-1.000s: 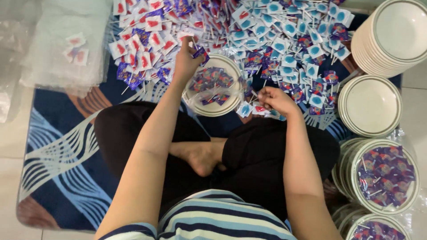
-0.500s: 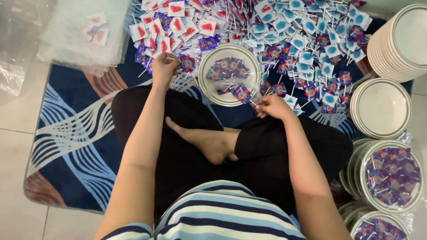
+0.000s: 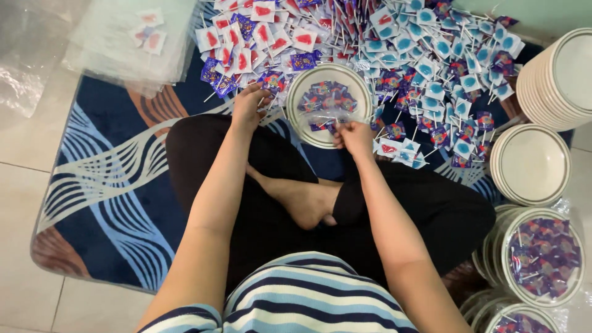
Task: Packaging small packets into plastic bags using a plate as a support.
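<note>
I sit cross-legged on a rug facing a big pile of wrapped lollipops, with red ones at the left, blue ones at the right and purple ones mixed in. A round plate with cream rim lies in front of my knees and holds several purple lollipops. My left hand is at the pile's near edge, left of the plate, with its fingers closed around a purple lollipop. At the plate's lower right rim, my right hand pinches a small wrapped lollipop.
Stacks of empty cream plates stand at the right. Below them are filled plates wrapped in clear film. Clear plastic bags lie at the top left. The blue patterned rug lies on a tiled floor.
My left hand has come down from the red lollipops to the pile's near edge beside the plate. My right hand has moved left from the loose lollipops to the plate's rim.
</note>
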